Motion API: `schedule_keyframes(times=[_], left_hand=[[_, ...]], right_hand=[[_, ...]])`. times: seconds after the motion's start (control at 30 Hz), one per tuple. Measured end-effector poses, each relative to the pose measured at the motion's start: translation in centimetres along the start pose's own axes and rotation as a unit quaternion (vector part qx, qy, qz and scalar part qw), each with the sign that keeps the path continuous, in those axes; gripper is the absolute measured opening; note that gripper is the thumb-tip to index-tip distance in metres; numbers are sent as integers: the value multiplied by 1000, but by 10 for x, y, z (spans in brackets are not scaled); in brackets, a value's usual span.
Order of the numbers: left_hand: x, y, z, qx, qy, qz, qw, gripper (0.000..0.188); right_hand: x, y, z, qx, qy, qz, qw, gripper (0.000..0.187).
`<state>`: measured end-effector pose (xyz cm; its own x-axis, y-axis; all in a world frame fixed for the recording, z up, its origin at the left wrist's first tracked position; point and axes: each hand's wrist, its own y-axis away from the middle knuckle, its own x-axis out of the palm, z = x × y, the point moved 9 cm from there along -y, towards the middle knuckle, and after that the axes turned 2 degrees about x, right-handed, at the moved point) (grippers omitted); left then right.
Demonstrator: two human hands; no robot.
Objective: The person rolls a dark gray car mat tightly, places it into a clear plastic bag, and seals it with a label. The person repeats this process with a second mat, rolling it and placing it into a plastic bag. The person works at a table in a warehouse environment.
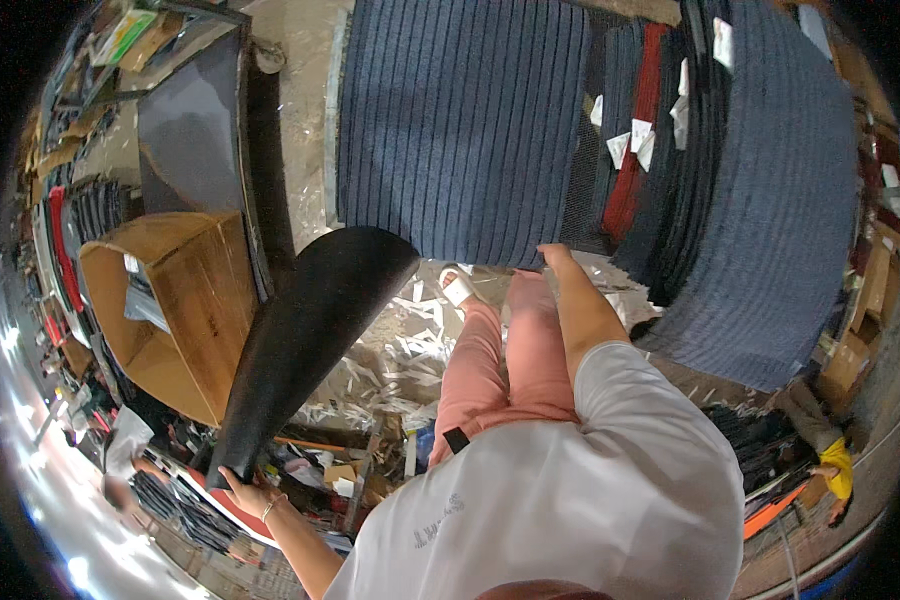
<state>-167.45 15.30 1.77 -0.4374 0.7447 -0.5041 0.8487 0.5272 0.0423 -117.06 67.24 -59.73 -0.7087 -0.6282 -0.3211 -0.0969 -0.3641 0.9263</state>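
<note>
My left hand (250, 497) is closed round the narrow lower end of a black mat (315, 310), a smooth dark sheet that bends up and away. The mat's far end meets the near left corner of a stack of blue ribbed mats (460, 130); whether it joins the top one cannot be seen. At the near right corner of that stack, my right hand (555, 256) grips the edge of a ribbed mat, its fingertips partly hidden. Beside the stack, red mats (638, 130) and dark mats bear white labels (641, 134).
A cardboard box (205, 320) stands at left, below a grey-topped cart (195, 130). White scraps (410, 345) litter the floor round my feet. A large blue-grey mat (780, 200) drapes at right. People are at the lower right (836, 470) and lower left (128, 450).
</note>
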Motion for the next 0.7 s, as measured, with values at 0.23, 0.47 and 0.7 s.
schedule_keyframes(times=[0.23,0.47,0.7], left_hand=[[55,-24,-5,39,-11,-26,999,70],[49,-58,-2,92,-19,48,994,72],[92,-4,-12,47,12,61,997,68]], right_hand=[[-2,10,15,-37,-147,-163,975,65],[27,15,3,-16,-165,-84,983,44],[52,21,51,16,97,-237,967,69]])
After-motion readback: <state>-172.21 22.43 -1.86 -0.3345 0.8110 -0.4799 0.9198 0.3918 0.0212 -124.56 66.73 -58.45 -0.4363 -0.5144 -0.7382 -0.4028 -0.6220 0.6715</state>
